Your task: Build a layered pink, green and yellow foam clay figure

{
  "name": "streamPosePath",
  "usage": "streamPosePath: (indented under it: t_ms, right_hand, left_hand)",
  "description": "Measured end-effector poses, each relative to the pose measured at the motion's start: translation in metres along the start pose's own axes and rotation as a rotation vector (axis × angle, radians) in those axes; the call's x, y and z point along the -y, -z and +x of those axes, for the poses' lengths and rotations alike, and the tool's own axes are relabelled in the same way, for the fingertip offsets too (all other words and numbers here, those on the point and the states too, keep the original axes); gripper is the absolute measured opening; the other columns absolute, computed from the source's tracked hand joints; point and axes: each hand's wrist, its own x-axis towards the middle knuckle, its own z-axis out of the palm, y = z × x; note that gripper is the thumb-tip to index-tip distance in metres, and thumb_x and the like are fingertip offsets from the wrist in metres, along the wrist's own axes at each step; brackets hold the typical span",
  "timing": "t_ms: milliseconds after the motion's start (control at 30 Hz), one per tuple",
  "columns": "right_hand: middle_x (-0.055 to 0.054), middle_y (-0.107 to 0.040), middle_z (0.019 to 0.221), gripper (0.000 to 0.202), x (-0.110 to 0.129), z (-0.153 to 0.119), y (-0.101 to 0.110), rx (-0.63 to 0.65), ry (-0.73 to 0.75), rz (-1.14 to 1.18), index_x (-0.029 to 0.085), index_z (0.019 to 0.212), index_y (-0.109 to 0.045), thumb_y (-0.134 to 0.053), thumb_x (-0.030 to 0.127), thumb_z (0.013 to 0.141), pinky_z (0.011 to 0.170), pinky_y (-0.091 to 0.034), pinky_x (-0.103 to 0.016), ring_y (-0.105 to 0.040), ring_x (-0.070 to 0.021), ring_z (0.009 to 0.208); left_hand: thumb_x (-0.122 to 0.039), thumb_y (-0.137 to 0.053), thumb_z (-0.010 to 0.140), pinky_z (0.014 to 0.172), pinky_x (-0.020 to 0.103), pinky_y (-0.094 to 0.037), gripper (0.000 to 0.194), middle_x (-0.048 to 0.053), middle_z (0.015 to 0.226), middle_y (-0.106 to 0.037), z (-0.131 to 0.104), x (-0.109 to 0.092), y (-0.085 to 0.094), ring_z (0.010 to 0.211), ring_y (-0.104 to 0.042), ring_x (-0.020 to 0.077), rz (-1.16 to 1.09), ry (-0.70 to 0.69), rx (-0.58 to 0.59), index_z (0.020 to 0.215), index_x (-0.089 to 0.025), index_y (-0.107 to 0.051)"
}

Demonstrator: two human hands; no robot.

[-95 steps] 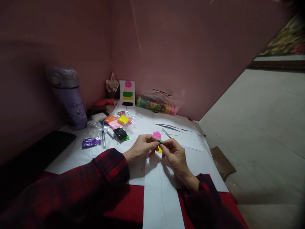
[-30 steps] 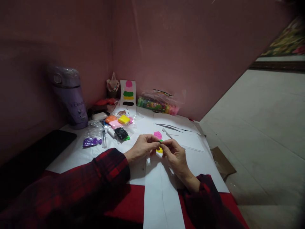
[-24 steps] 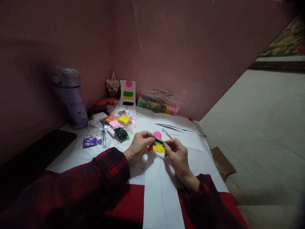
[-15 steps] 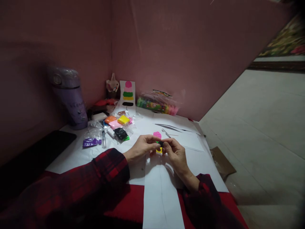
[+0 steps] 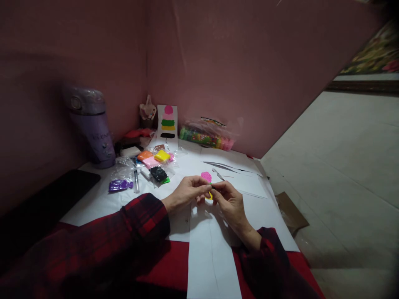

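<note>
My left hand (image 5: 190, 192) and my right hand (image 5: 229, 203) meet over a long white paper strip (image 5: 213, 257). Both pinch a small piece of black clay (image 5: 212, 187), mostly hidden by the fingertips. Beneath them on the strip lie a pink clay patch (image 5: 206, 177) and a yellow patch (image 5: 211, 196), with a bit of green between. A cutter knife (image 5: 217, 174) rests just beyond my right hand.
Clay packets in black (image 5: 158, 174), yellow (image 5: 162, 156) and purple (image 5: 120, 185) lie left. Behind are a purple bottle (image 5: 95, 133), a card with coloured bands (image 5: 168, 123) and a bagged coloured pack (image 5: 205, 138). A dark slab (image 5: 75, 182) sits at left.
My fingertips have closed in on each other, and less of the black clay shows between them. More of the pink patch is visible.
</note>
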Motion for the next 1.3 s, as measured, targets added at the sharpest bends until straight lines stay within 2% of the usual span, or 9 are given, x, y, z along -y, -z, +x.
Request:
streamPosePath:
  t_ms: [133, 300, 400, 533, 633, 767, 867, 1133, 1300]
  right_hand:
    - [0.0, -0.066, 0.076, 0.006, 0.0011, -0.0008, 0.0001, 0.031, 0.02, -0.01, 0.021, 0.088, -0.068, -0.068, 0.023, 0.083, 0.054, -0.048, -0.023, -0.06, -0.0127, 0.062]
    - [0.001, -0.065, 0.073, 0.005, 0.0012, -0.0009, -0.0001, 0.01, 0.005, -0.038, 0.02, 0.085, -0.067, -0.068, 0.024, 0.082, 0.057, -0.049, -0.024, -0.061, -0.0125, 0.063]
    - [0.003, -0.06, 0.065, 0.009, 0.0023, 0.0004, 0.0004, -0.059, -0.028, -0.037, 0.018, 0.078, -0.064, -0.07, 0.025, 0.079, 0.051, -0.046, -0.022, -0.055, -0.0103, 0.054]
    - [0.004, -0.056, 0.062, 0.013, 0.0046, 0.0043, 0.0017, -0.188, -0.075, -0.005, 0.018, 0.074, -0.061, -0.07, 0.027, 0.078, 0.044, -0.043, -0.021, -0.05, -0.0086, 0.048]
    - [0.004, -0.057, 0.064, 0.013, 0.0048, 0.0063, 0.002, -0.187, -0.084, 0.026, 0.017, 0.077, -0.062, -0.07, 0.028, 0.079, 0.046, -0.044, -0.021, -0.05, -0.0083, 0.048]
    - [0.002, -0.062, 0.069, 0.014, 0.0029, 0.0035, 0.0008, -0.024, -0.088, 0.065, 0.018, 0.086, -0.063, -0.068, 0.031, 0.082, 0.048, -0.046, -0.023, -0.055, -0.0102, 0.052]
    - [0.001, -0.066, 0.074, 0.012, 0.0008, -0.0002, -0.0002, 0.055, -0.048, 0.039, 0.02, 0.09, -0.064, -0.069, 0.029, 0.083, 0.055, -0.049, -0.024, -0.061, -0.0129, 0.061]
    - [0.0, -0.066, 0.077, 0.009, -0.0014, -0.0028, -0.0009, 0.017, 0.019, -0.053, 0.022, 0.092, -0.067, -0.067, 0.026, 0.085, 0.055, -0.049, -0.024, -0.059, -0.0133, 0.063]
    - [0.0, -0.065, 0.076, 0.007, -0.0016, -0.0018, -0.0001, 0.009, 0.024, -0.109, 0.021, 0.091, -0.067, -0.062, 0.026, 0.087, 0.057, -0.048, -0.025, -0.057, -0.0122, 0.06]
  left_hand:
    - [-0.044, -0.076, 0.065, 0.044, 0.02, -0.036, 0.038, 0.0, 0.051, -0.058, -0.001, -0.003, -0.0026, 0.043, -0.05, 0.0083, 0.014, 0.024, -0.049, 0.073, -0.011, -0.061]
    - [-0.028, -0.074, 0.061, 0.041, 0.021, -0.036, 0.025, -0.001, 0.05, -0.059, 0.0012, -0.0029, -0.0052, 0.039, -0.049, 0.0087, -0.003, 0.036, -0.114, 0.073, -0.011, -0.06]
    - [-0.023, -0.071, 0.061, 0.04, 0.021, -0.036, 0.019, 0.0, 0.054, -0.061, 0.0038, -0.0016, -0.0044, 0.038, -0.048, 0.0079, -0.022, 0.016, -0.195, 0.072, -0.012, -0.06]
    - [-0.027, -0.074, 0.063, 0.04, 0.02, -0.036, 0.022, 0.0, 0.057, -0.062, 0.0057, -0.0002, 0.0, 0.04, -0.049, 0.0074, -0.062, -0.016, -0.262, 0.074, -0.011, -0.064]
    - [-0.031, -0.079, 0.062, 0.044, 0.021, -0.039, 0.031, 0.002, 0.061, -0.063, 0.0049, 0.0013, 0.0029, 0.045, -0.051, 0.0077, -0.074, -0.019, -0.205, 0.079, -0.009, -0.067]
    - [-0.034, -0.08, 0.063, 0.046, 0.022, -0.041, 0.041, 0.002, 0.062, -0.063, 0.0027, 0.0042, 0.0031, 0.047, -0.053, 0.0091, -0.07, 0.014, -0.062, 0.093, -0.009, -0.068]
    - [-0.036, -0.08, 0.064, 0.044, 0.022, -0.04, 0.04, 0.001, 0.056, -0.06, 0.0022, 0.0047, 0.0023, 0.045, -0.051, 0.0094, -0.022, 0.028, -0.004, 0.089, -0.008, -0.069]
    - [-0.035, -0.078, 0.064, 0.043, 0.021, -0.034, 0.034, 0.001, 0.053, -0.059, 0.0019, 0.001, 0.001, 0.043, -0.049, 0.0086, 0.028, 0.016, -0.011, 0.081, -0.008, -0.068]
    - [-0.03, -0.074, 0.063, 0.042, 0.021, -0.036, 0.027, -0.002, 0.048, -0.056, 0.0019, -0.0006, -0.0028, 0.041, -0.049, 0.0092, 0.014, 0.018, -0.07, 0.077, -0.009, -0.064]
